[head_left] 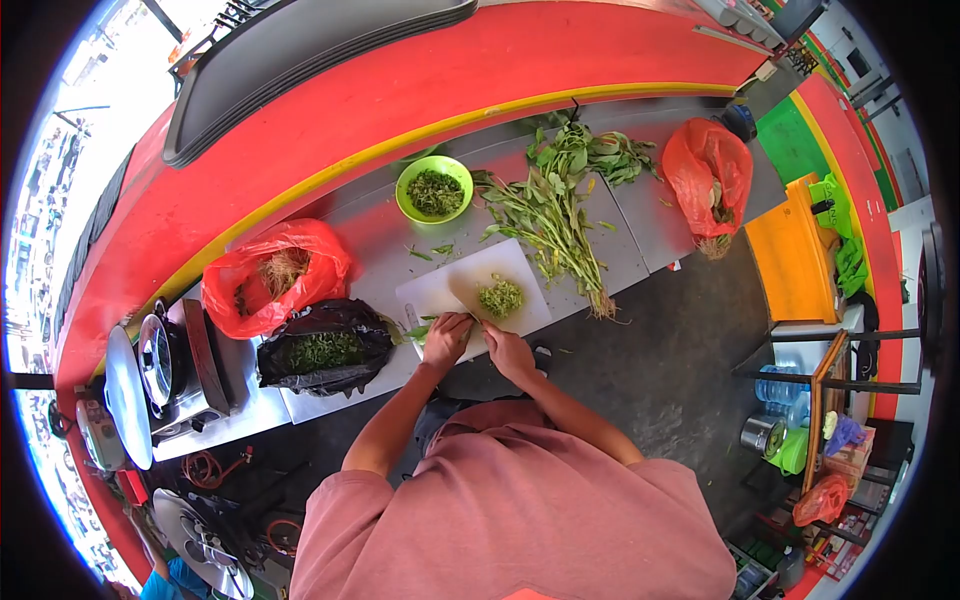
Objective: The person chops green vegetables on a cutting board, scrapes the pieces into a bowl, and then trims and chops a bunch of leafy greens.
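A white cutting board (420, 292) lies on the metal counter in front of me. My left hand (447, 340) is closed on green stalks (418, 331) at the board's near left edge. My right hand (508, 350) is wrapped round the handle of a knife (466, 299), whose blade stands over the board just right of the left hand. Chopped greens (501, 297) are heaped on the board to the right of the blade. Beyond the board, a lime green bowl (407, 208) holds dark chopped leaves (436, 192). Long leafy stalks (560, 220) lie to the right.
On the left are a red bag (325, 250) with roots, a black bag (375, 345) with chopped leaves, and a stove (205, 350). Another red bag (695, 165) sits at the right end. A red ledge (560, 50) runs behind; a person's blue sleeve (180, 580) shows lower left.
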The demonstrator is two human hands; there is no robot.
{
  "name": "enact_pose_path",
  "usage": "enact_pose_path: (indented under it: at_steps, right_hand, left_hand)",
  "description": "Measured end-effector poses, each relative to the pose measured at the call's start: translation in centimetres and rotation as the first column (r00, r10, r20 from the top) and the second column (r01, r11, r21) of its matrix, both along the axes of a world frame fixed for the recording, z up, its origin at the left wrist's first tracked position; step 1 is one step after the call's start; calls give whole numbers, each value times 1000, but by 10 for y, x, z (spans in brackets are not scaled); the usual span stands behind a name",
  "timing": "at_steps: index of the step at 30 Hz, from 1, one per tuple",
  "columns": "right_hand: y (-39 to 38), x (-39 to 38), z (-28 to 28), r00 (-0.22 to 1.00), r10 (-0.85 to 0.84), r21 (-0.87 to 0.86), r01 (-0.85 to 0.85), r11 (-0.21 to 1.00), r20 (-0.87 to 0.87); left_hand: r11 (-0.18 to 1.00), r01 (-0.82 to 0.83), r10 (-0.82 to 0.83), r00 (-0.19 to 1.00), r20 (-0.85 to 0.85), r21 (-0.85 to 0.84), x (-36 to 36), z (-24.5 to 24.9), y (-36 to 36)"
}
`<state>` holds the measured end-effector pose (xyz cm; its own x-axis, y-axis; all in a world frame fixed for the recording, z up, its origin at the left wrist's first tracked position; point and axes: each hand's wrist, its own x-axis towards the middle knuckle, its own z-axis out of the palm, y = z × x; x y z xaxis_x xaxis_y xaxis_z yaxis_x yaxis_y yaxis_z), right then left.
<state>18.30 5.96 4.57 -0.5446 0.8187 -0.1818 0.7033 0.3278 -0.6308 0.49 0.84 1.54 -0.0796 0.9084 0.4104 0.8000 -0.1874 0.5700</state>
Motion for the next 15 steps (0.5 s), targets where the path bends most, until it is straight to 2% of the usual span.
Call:
enact_pose_path:
  at_steps: [3,6,8,11,15]
  right_hand:
    - [4,-1,3,999,-15,-37,14,999,-43]
    - [0,0,6,1000,-23,-59,22,998,-3]
    - [-5,1,-1,1000,-26,-4,26,1000,-8]
    - [-3,-7,-8,1000,3,58,-4,998,16]
    - [8,-21,-5,1000,16,60,-15,998,-5]
  left_hand:
    - [1000,7,-7,1000,1,-19,-3,-2,-1]
    - [999,11,-9,999,45,-44,-3,-7,-1]
    - [1000,-17,18,998,67,-12,0,-11,-3]
    - [998,-15,18,998,55,-56,1,-4,-4]
    - [999,-3,7,997,74,-51,1,2,-3]
